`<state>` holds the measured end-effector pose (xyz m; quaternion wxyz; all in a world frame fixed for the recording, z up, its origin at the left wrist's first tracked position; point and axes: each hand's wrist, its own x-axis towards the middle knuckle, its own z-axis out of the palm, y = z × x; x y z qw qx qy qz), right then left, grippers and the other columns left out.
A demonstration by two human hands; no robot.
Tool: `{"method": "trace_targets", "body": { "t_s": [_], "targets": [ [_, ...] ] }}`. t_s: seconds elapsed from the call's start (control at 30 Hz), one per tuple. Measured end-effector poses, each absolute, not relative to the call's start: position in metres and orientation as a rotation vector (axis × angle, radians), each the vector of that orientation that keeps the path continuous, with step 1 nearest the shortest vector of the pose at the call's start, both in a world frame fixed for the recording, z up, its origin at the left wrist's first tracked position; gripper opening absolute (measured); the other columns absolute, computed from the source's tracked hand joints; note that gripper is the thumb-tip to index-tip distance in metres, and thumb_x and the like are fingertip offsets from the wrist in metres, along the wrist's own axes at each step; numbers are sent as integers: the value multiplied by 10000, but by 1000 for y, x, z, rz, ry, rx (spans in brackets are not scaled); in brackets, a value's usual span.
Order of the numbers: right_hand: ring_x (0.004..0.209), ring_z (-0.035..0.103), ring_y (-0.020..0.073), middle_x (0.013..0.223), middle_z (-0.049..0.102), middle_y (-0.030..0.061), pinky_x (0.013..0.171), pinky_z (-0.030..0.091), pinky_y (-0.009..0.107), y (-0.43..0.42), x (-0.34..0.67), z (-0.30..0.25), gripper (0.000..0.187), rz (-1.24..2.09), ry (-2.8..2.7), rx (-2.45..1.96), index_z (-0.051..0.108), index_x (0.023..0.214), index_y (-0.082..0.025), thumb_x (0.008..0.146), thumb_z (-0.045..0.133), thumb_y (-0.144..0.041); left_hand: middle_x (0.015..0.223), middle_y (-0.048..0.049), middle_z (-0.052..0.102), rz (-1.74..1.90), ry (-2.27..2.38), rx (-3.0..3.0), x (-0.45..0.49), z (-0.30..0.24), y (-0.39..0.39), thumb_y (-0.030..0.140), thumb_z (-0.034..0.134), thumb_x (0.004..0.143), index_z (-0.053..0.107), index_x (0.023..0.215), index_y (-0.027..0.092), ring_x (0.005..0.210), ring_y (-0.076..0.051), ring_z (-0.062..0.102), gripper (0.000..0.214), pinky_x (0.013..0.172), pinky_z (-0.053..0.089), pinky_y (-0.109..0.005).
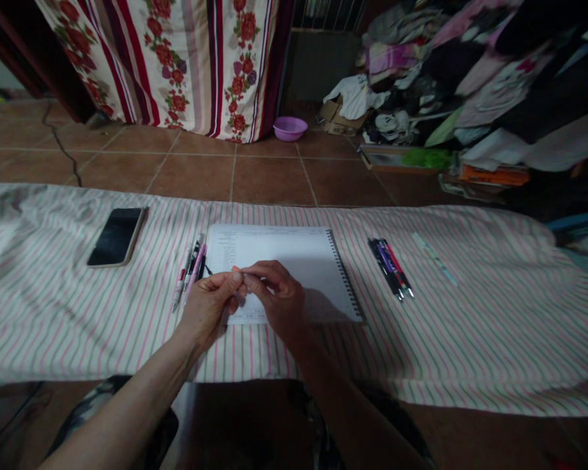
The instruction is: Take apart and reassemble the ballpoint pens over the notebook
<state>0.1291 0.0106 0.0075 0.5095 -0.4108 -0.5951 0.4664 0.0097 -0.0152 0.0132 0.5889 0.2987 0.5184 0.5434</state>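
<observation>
Over the lower left part of an open spiral notebook [294,251], my two hands meet with fingertips pinched together. My left hand [218,290] and my right hand [280,294] close on something small, mostly hidden by the fingers. A bit of orange [235,268] shows at the fingertips; its kind cannot be made out. Just left of the notebook lie several pens [192,267], one of them pink, close to my left hand. Right of the notebook, another group of pens [391,267] lies side by side, with a pale patterned strip, perhaps a ruler [434,256], beyond it.
A dark-screened phone [117,237] rests at the left on the striped cloth [494,313] covering the low surface. Behind it are a tiled floor [200,170], a floral curtain [186,78], a purple basin [290,128] and piled clothes [436,72] at the right.
</observation>
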Motion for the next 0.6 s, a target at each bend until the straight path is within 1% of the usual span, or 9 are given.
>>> {"method": "trace_targets", "body": {
  "t_s": [0.1,0.17,0.2,0.27,0.3,0.37,0.43,0.53,0.6],
  "targets": [
    [674,556,129,758,620,0,611,433,269,14,132,7,79,1218,-1252,-1111,679,768,-232,710,633,-260,564,2,572,1286,1365,721,4,19,-19,393,623,706,627,711,121,392,-42,388,272,366,249,-180],
    [578,505,105,655,604,-23,571,408,258,18,135,5,118,1297,-1104,-1186,673,775,-223,685,650,-295,502,36,537,1341,1529,764,-8,23,-21,380,629,701,598,746,140,370,-42,377,246,363,246,-170],
    [571,492,100,641,597,-27,573,402,254,20,137,3,142,1313,-1045,-1201,673,788,-219,679,654,-307,476,47,525,1347,1600,794,-15,23,-23,370,638,690,589,781,151,357,-47,373,242,356,237,-169],
    [583,489,98,637,590,-29,584,398,251,23,141,1,173,1342,-943,-1217,674,788,-214,661,663,-332,507,38,556,1319,1721,899,-31,23,-26,354,655,667,577,811,165,416,-82,481,250,394,315,-177],
    [594,493,99,638,586,-29,592,398,251,24,142,-1,186,1354,-904,-1218,674,788,-213,653,668,-342,524,28,569,1267,1757,949,-37,21,-28,353,648,670,574,801,167,465,-110,534,239,427,359,-193],
    [612,500,103,636,580,-27,603,398,252,24,144,-2,206,1376,-854,-1216,674,789,-213,642,676,-358,499,25,559,1120,1872,1061,-45,17,-32,378,610,693,564,751,177,460,-142,556,214,421,362,-217],
    [616,500,104,632,574,-26,604,394,249,24,145,-3,213,1395,-842,-1213,675,791,-216,637,681,-362,516,14,578,962,1990,1232,-46,13,-36,369,556,733,562,739,184,482,-165,579,185,475,403,-249],
    [617,498,105,633,574,-24,600,390,247,24,145,-3,210,1407,-846,-1203,676,788,-216,634,685,-359,658,-26,641,766,2096,1594,-40,8,-39,323,498,775,587,749,190,605,-191,614,162,563,432,-282],
    [615,501,109,630,577,-22,596,390,251,24,144,-3,210,1409,-844,-1204,677,782,-215,627,688,-357,718,-41,649,702,2113,1772,-34,6,-40,293,474,795,594,774,185,638,-192,614,163,577,437,-287]
  ]
}}
